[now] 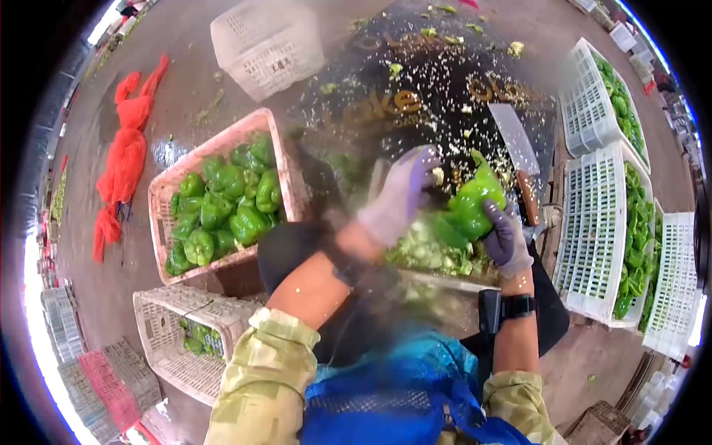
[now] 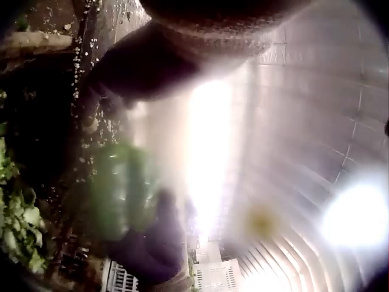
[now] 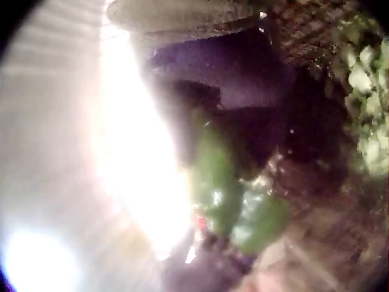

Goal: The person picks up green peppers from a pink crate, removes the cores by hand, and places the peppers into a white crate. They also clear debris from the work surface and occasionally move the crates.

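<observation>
In the head view my right hand [image 1: 508, 241], in a purple-grey glove, grips a glossy green bell pepper [image 1: 478, 200] from its right side. The pepper stands over a heap of pale green pepper scraps [image 1: 430, 248]. My left hand [image 1: 397, 189], gloved and blurred, is raised to the left of the pepper. Its fingertips pinch a small pale pepper core [image 1: 437, 176]. The left wrist view shows the pepper [image 2: 121, 191] beyond the left fingers. In the right wrist view the pepper [image 3: 216, 182] lies below the dark glove, which hides part of it.
A cleaver [image 1: 515, 137] with a wooden handle lies on the seed-strewn dark mat [image 1: 445, 67]. A pink crate [image 1: 285, 167] of whole green peppers stands at left, a tipped white crate [image 1: 159, 326] below it. White crates [image 1: 593, 230] of peppers line the right. Red netting [image 1: 124, 159] lies on the floor.
</observation>
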A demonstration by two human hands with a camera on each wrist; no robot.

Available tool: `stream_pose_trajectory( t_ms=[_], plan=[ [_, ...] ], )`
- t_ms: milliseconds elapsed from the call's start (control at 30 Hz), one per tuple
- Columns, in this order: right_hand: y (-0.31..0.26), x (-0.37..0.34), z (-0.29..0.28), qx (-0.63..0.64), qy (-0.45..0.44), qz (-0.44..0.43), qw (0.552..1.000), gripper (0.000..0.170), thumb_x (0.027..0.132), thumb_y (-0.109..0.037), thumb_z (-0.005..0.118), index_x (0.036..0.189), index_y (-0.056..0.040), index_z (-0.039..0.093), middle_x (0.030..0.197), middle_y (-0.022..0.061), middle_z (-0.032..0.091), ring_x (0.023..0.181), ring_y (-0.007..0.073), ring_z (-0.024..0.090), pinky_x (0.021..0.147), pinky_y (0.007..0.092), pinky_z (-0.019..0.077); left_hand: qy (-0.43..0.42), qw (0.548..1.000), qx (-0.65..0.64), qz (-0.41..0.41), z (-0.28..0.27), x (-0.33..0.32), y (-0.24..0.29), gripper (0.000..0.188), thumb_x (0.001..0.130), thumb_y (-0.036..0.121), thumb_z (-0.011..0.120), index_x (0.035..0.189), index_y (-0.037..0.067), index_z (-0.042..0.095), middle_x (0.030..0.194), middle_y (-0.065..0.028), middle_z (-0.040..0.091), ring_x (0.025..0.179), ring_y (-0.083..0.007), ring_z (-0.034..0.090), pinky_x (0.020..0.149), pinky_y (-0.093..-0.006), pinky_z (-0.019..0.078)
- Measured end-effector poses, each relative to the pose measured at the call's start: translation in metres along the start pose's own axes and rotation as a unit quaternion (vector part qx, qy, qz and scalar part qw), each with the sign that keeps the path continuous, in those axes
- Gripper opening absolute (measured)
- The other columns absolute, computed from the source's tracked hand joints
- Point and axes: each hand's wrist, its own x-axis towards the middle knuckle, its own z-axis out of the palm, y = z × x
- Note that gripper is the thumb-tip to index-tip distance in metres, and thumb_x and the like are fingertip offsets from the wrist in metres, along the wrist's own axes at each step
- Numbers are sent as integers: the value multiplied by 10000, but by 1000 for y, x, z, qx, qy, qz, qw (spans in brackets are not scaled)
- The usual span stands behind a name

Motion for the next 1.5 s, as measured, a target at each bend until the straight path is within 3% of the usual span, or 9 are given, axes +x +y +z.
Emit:
stream_pose_trajectory(
  t_ms=[300,400,467,633,833,967,1200,1433,1500],
  plan=[
    [-30,-11,33,-208,16,-182,961,511,788,-39,701,1255,-25,495,1113,100,607,1033,226,587,857,331,507,-147,932,278,178,-27,9,-32,465,874,337,565,1268,102,490,1315,-115,477,1193,-280,463,1029,-526,323],
    [-53,-30,69,-690,28,-422,588,464,680,39,646,1124,-94,614,1049,99,616,1002,277,581,917,435,428,-102,957,-216,-163,24,-10,7,478,888,375,541,1255,80,459,1267,-137,490,1130,-267,511,980,-493,388],
    [-58,-43,91,-778,-31,-452,435,428,673,-13,615,1067,-177,649,1029,49,618,1115,293,520,1035,542,297,-265,933,-231,-71,25,-23,6,487,916,399,485,1297,102,424,1288,-130,479,1153,-261,496,996,-483,378],
    [-61,-80,93,-745,-64,-469,471,286,714,-25,558,950,-131,681,1111,73,611,1156,332,500,1029,522,300,-381,878,-289,2,27,-28,14,483,935,321,483,1365,115,406,1365,-52,471,1240,-201,447,1106,-394,278],
    [-44,-88,75,-317,80,-324,888,400,787,70,573,1168,-48,570,1123,139,590,1033,212,583,847,292,473,-167,978,-101,72,37,-38,17,396,899,217,544,1235,12,491,1159,-121,588,1013,-174,597,878,-289,496],
    [-43,-80,81,-518,43,-364,773,418,848,-41,622,1247,-52,500,1183,95,547,891,109,575,666,221,488,-174,967,-171,68,46,-27,9,290,896,120,542,1145,-29,554,1027,-110,649,881,-162,653,780,-273,537],
    [-35,-22,75,-339,96,-62,934,543,838,-172,670,1304,-41,424,1035,112,585,741,135,573,574,245,483,-156,917,275,245,29,-35,1,382,901,102,523,1278,54,487,1221,-109,549,1121,-198,545,932,-314,460],
    [-25,-41,38,-60,25,53,997,501,805,-177,715,1241,-63,497,982,80,634,770,201,629,531,341,546,-224,968,112,-23,43,-18,3,545,890,189,539,1377,19,364,1256,-118,528,1120,-203,532,936,-325,450],
    [-12,-40,5,107,10,1,994,508,816,-189,702,1259,-71,481,1000,81,626,782,217,615,566,338,535,-290,823,408,269,30,-2,-16,551,908,234,515,1395,45,340,1298,-124,494,1165,-222,500,957,-346,429]
  ],
)
